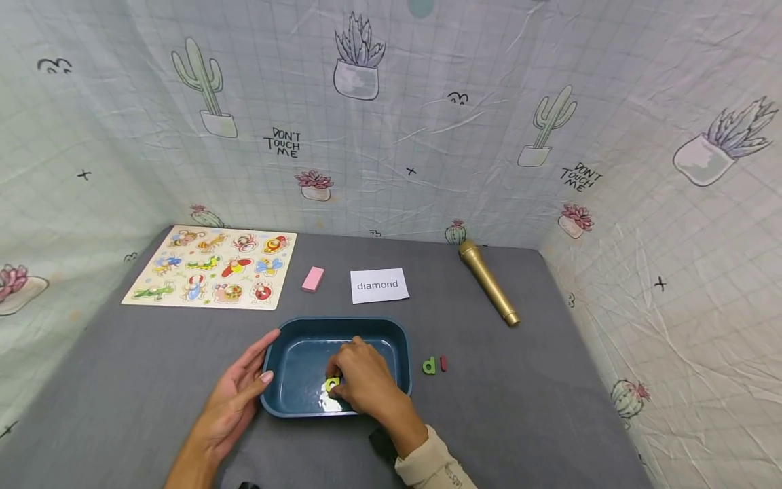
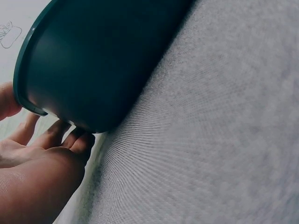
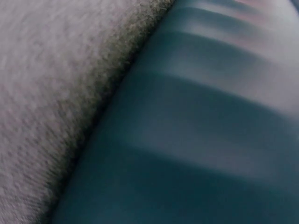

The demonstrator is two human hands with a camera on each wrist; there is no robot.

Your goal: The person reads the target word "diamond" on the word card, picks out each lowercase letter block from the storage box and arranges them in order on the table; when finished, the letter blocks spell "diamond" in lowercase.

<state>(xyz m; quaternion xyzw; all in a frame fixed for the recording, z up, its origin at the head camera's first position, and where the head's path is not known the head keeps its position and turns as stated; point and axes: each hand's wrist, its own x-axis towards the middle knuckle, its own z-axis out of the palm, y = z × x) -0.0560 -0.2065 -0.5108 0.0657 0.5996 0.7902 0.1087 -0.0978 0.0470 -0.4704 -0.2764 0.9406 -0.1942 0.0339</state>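
A blue tray (image 1: 338, 319) stands on the grey table. At its left side my left hand (image 1: 235, 394) touches it, thumb tip at the rim and fingers extended along the outer wall. In the left wrist view the fingers (image 2: 51, 137) lie against that wall. My right hand (image 1: 364, 377) reaches into the tray and pinches a yellow-green letter (image 1: 332, 385) low over its floor. Part of the letter is hidden by the fingertips. Right of the tray lie a green letter d (image 1: 429, 366) and a small red stick-shaped letter (image 1: 443, 364).
Behind the tray lie a white card reading "diamond" (image 1: 379, 285) and a pink eraser-like block (image 1: 313, 279). An insect picture board (image 1: 210, 268) is at the back left, a gold microphone (image 1: 489, 284) at the back right. A printed cloth (image 1: 397, 129) hangs behind the table.
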